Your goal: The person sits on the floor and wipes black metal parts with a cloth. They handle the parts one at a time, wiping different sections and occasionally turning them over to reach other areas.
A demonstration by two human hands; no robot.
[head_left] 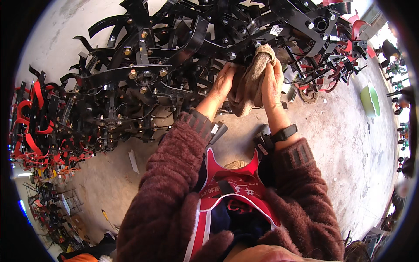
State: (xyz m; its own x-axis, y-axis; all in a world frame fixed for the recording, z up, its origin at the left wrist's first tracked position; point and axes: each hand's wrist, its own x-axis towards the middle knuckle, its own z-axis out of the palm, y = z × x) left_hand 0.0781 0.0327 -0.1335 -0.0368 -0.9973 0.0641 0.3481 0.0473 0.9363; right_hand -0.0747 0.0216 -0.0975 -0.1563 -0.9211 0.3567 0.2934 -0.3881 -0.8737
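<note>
A beige-brown cloth hangs bunched between my two hands, in front of a rack of black curved metal blades. My right hand grips it from the right, with the thumb and fingers closed near its folded top. On the other side, my left hand is closed at the darker edge of the cloth; its fingertips are partly hidden among the fabric and black metal. The top of the cloth lies close against the bolted blades.
Red and black blades are piled at the left, with more red parts at the far right. A light green basin stands on the concrete floor. A yellow-handled tool lies at the lower left, and a white strip nearer the middle.
</note>
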